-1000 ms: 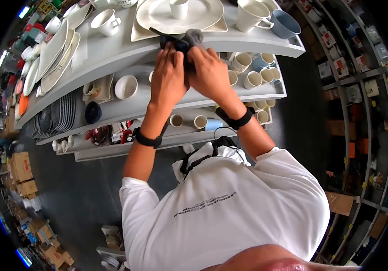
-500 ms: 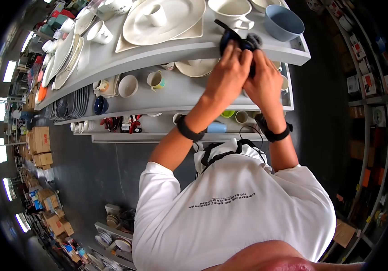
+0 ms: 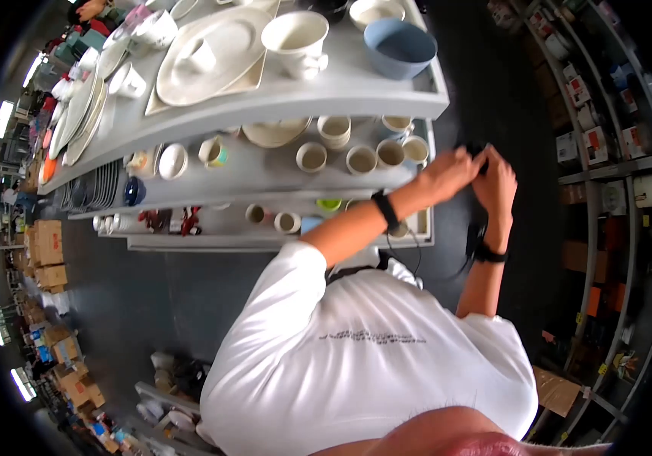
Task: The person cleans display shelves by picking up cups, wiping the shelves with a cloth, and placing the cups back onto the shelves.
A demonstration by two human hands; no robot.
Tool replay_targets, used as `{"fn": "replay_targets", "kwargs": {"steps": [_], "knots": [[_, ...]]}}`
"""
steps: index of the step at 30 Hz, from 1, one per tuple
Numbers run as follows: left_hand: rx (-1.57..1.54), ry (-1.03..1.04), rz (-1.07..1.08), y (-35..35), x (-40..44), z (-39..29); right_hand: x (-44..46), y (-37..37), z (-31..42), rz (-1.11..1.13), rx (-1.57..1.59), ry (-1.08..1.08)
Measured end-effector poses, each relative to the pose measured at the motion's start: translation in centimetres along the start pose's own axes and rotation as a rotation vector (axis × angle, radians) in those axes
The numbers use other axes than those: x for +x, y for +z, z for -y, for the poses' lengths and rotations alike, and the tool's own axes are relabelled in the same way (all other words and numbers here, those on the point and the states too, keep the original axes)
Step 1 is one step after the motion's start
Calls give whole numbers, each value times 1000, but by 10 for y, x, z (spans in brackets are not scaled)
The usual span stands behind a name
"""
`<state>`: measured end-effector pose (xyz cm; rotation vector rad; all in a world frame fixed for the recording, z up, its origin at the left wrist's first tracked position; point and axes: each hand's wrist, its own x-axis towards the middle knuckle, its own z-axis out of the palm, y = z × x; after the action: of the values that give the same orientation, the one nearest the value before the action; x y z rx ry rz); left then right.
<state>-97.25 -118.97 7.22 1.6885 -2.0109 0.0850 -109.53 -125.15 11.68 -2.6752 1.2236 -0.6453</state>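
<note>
Both hands are off the right end of the grey shelf unit, above the dark floor. My left hand [image 3: 451,173] has its fingers drawn together, and their tips meet those of my right hand [image 3: 498,182]. Between and beyond the fingertips is a small black object [image 3: 476,146]; its kind cannot be made out against the dark background. My right hand is closed at it too, its fingers bent inward. A black band circles each wrist, and a thin dark cable hangs near the right one.
The top shelf [image 3: 341,104] bears a blue bowl [image 3: 400,50], a cream cup [image 3: 294,42] and oval plates [image 3: 212,61]. Several mugs [image 3: 361,159] stand on the tier below. To the right is a tall storage rack [image 3: 618,171]; cardboard boxes [image 3: 47,243] are stacked at far left.
Both hands have moved right and down, from over the top shelf's edge to beyond its right end, taking the black object along. My view has shifted to the right.
</note>
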Motion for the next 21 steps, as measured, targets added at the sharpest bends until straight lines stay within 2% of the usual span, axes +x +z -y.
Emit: {"fn": "replay_targets", "kwargs": {"steps": [1, 2, 3, 6, 8, 9, 10, 12, 13, 14, 16, 17, 18, 20, 21], "knots": [[-62, -2, 5, -3, 1, -5, -10, 13, -19, -118, 20, -34], [-140, -20, 31, -7, -10, -12, -14, -5, -7, 74, 90, 93], [-198, -36, 76, -15, -15, -16, -23, -11, -8, 65, 151, 92], [-373, -154, -60, -38, -38, -15, -27, -23, 8, 36, 267, 157], [-671, -254, 24, -79, -62, -7, -18, -26, 20, -360, 605, -58], [-787, -228, -22, -104, -72, -10, -13, -25, 25, -330, 734, -59], [-913, -206, -30, -140, -81, -16, -4, -21, 33, -330, 734, -59], [-1146, -77, -74, -214, -101, -31, 13, -28, 59, -256, 831, -198], [-1141, -89, -82, -210, -101, -31, 20, -27, 66, -202, 835, -184], [-1183, 156, -244, -266, -125, -39, 28, -28, 78, -139, 838, -182], [-1202, 411, -361, -303, -146, -42, 45, -17, 80, -89, 836, -231], [-1173, 470, -405, -316, -156, -44, 59, -18, 93, -80, 582, -375], [-1160, 504, -425, -325, -165, -42, 63, -18, 103, -92, 318, -492], [-1127, 394, -388, -345, -178, -49, 69, -18, 102, 5, 374, -373], [-1111, 344, -373, -354, -186, -51, 72, -16, 105, -10, 393, -406]]}}
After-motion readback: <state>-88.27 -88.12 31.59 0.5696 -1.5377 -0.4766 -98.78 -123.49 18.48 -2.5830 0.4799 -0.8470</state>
